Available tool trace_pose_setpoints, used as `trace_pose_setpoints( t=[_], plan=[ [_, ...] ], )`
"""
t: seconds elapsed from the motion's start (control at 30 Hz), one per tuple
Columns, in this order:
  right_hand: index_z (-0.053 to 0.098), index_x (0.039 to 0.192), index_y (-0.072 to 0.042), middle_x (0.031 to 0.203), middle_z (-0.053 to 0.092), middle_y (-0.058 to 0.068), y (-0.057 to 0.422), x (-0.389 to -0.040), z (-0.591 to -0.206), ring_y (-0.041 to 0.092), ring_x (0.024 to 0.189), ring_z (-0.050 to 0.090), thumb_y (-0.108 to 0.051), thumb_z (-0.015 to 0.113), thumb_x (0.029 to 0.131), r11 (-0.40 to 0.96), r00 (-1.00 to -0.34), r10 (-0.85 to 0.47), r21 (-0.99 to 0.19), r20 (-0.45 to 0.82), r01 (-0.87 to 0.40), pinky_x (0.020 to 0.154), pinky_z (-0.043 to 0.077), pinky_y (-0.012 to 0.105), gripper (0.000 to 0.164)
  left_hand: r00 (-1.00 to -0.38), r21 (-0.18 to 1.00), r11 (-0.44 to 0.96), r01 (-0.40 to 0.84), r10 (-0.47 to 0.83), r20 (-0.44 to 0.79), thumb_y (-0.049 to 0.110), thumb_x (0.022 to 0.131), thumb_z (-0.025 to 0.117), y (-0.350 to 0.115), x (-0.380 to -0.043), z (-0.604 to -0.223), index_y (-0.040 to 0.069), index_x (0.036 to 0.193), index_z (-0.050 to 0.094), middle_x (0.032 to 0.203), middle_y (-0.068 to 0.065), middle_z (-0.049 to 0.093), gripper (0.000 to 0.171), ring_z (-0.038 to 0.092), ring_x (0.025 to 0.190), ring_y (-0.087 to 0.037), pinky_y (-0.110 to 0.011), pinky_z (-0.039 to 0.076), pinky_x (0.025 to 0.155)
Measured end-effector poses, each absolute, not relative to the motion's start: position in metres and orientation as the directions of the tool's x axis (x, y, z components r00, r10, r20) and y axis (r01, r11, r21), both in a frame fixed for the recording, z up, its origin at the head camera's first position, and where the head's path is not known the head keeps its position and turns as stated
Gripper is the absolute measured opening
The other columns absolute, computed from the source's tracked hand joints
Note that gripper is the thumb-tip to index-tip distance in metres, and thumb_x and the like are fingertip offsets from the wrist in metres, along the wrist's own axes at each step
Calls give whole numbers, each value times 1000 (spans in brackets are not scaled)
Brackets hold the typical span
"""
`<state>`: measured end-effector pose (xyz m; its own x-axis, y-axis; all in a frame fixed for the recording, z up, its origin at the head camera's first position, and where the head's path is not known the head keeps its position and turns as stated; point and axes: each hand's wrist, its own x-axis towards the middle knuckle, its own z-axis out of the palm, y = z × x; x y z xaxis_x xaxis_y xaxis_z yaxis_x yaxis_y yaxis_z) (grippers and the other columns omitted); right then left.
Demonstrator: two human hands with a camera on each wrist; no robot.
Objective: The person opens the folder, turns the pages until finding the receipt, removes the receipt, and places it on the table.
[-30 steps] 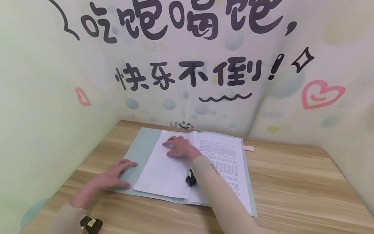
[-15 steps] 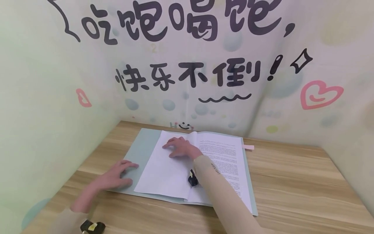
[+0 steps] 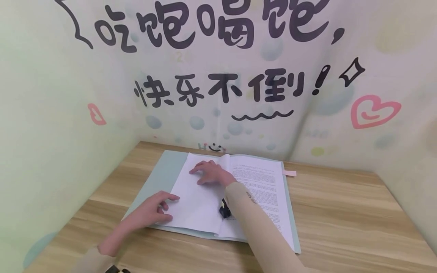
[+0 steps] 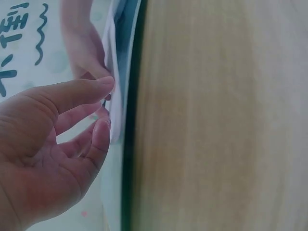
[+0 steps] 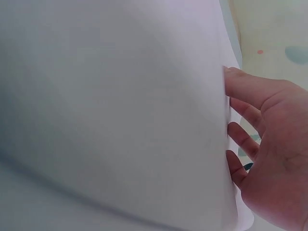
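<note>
A pale blue-green folder (image 3: 162,172) lies spread on the table, holding white sheets. Its left-hand sheet (image 3: 191,206) shows a blank side, while the right-hand sheet (image 3: 269,189) carries printed text. My right hand (image 3: 211,172) rests on the upper part of the blank sheet with fingers spread; in the right wrist view its fingertips (image 5: 232,77) meet the paper surface. At the lower left edge of that sheet is my left hand (image 3: 150,210), thumb and fingers apart. The left wrist view shows its fingertips (image 4: 107,83) right at the paper, gripping nothing.
The wood-grain table (image 3: 341,212) extends to both sides of the folder. A pink tab (image 3: 290,173) sticks out at the folder's right edge. Behind stands a wall covering (image 3: 218,129) with black characters. A black device (image 3: 224,210) is on the right wrist.
My left hand has moved right, from the folder's bare left cover onto the blank sheet's edge. The right hand stays in almost the same place.
</note>
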<state>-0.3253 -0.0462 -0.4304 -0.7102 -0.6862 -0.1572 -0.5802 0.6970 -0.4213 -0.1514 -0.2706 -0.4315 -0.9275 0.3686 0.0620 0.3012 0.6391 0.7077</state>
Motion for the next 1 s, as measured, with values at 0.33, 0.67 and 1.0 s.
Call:
trace_pose_setpoints(
  t=[0.33, 0.67, 1.0],
  plan=[
    [60, 135, -32, 152, 45, -1, -44, -322, -428, 28, 135, 37, -22, 70, 91, 707, -721, -675, -414, -154, -574, 114, 30, 55, 46, -927, 702, 651, 290, 374, 36, 16, 78, 81, -268, -154, -436, 5, 119, 64, 118, -13, 57, 46, 51, 86, -8, -19, 48, 69],
    [56, 140, -27, 153, 46, 2, -43, -319, -424, 27, 140, 40, -26, 62, 96, 690, -685, -713, -329, -150, -645, 117, 33, 46, 44, -914, 721, 627, 294, 405, 21, 14, 77, 81, -270, -152, -436, 3, 121, 64, 125, -15, 53, 49, 46, 86, -8, -19, 43, 68],
    [60, 136, -17, 142, 58, 5, -14, -314, -399, 25, 137, 46, -19, 62, 97, 590, -689, -721, -455, 77, -668, 118, 32, 43, 39, -921, 730, 638, 246, 389, -29, 17, 77, 83, -268, -148, -432, 5, 125, 62, 129, -14, 52, 53, 46, 92, -14, -19, 43, 70]
  ],
)
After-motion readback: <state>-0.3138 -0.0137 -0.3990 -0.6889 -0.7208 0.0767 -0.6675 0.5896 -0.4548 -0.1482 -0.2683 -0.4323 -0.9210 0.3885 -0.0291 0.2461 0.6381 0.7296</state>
